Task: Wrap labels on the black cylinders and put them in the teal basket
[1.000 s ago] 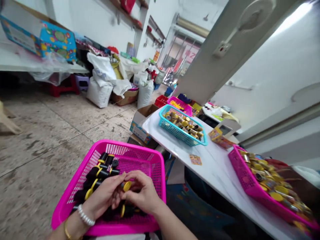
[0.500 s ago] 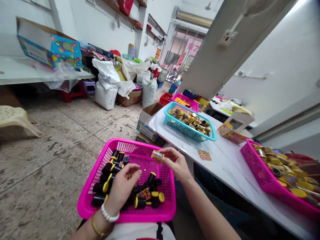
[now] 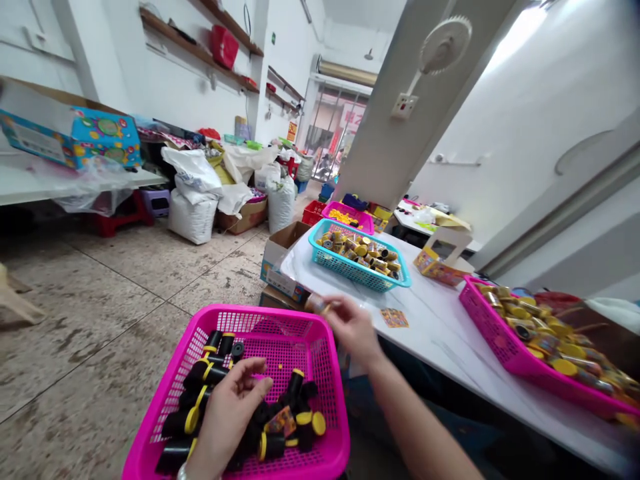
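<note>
A magenta plastic basket [image 3: 280, 313] sits in front of me, holding black tubes [image 3: 175, 455] with yellow caps and a small printed card [image 3: 281, 421]. Over its left part is my left hand [image 3: 231, 408], fingers loosely curled and thumb apart, with nothing seen in it. My right hand [image 3: 354, 331] is above the basket's far right corner, close to the table edge. Its fingers pinch a small printed tube [image 3: 316, 305], blurred by motion.
On the white table [image 3: 425, 343] to the right stand a turquoise basket [image 3: 350, 270] and another magenta basket [image 3: 493, 333], both full of printed tubes. A printed sheet [image 3: 395, 318] lies between them. A cardboard box [image 3: 273, 257] stands beside the table; white sacks [image 3: 190, 217] are farther back.
My right hand has carried the tube outward from over the basket to its far right corner, toward the table. My left hand stays over the black tubes. The view has shifted.
</note>
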The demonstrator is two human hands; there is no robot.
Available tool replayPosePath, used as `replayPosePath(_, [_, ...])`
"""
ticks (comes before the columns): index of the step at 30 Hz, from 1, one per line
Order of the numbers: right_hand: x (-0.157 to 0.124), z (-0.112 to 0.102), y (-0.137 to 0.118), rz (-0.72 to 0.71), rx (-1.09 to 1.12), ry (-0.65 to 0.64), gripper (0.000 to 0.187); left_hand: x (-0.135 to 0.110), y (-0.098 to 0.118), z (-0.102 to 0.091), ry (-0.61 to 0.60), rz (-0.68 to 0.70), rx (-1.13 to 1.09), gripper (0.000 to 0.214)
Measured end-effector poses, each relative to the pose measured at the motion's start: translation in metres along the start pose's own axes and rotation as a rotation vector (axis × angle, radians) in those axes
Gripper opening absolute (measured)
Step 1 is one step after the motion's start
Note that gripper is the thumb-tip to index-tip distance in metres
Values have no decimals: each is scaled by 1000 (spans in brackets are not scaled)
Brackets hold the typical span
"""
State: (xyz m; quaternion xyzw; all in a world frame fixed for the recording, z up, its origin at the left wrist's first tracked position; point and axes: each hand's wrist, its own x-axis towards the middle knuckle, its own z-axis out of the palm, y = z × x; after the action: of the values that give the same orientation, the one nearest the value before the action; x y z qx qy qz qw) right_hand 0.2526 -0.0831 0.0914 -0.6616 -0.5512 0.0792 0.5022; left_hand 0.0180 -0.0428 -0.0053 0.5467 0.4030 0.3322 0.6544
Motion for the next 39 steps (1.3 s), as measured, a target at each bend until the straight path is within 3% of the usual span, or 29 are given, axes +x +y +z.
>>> replayPosePath(3, [68, -66, 8, -56, -396, 396, 25, -3, 6, 0, -33, 11, 31, 34])
replayPosePath(4, [86, -83, 13, -72, -506, 443, 30, -4, 9, 0, -27, 15, 38, 33])
replayPosePath(5, [99, -96, 18, -67, -529, 413, 37, -4, 12, -1, -22, 16, 38, 33])
replayPosePath(7, [107, -105, 31, -64, -565, 353, 48, -3, 16, -2, 4, 9, 17, 32])
replayPosePath(10, [73, -74, 43, -113, -545, 186, 40, 3, 17, -6, 44, -27, -11, 31])
replayPosePath(12, [28, -37, 45, -135, -478, -44, 24, 6, 15, -9, 45, -59, -12, 30])
replayPosePath(13, [4, -17, 46, -143, -431, -237, 18, 7, 14, -10, 32, -74, -5, 29])
replayPosePath(16, [-52, 31, 50, -228, -429, -692, 28, 9, 11, -12, -24, -92, 33, 28])
replayPosePath(18, [-67, 48, 54, -254, -480, -826, 36, 9, 10, -13, -44, -76, 55, 27])
replayPosePath(24, [-48, 53, 49, -203, -605, -807, 21, 12, 14, -14, -26, -46, 43, 28])
replayPosePath(27, [-44, 58, 38, -180, -688, -883, 15, 15, 20, -17, -29, -46, 30, 29])
replayPosePath(33, [-61, 69, 34, -327, -491, -1062, 15, 14, 31, -31, 10, 42, 100, 25])
replayPosePath(36, [-68, 72, 39, -333, -451, -1034, 10, 10, 26, -30, -21, 97, 196, 23])
replayPosePath(39, [-74, 72, 39, -333, -463, -965, 7, 6, 15, -22, -136, 109, 255, 22])
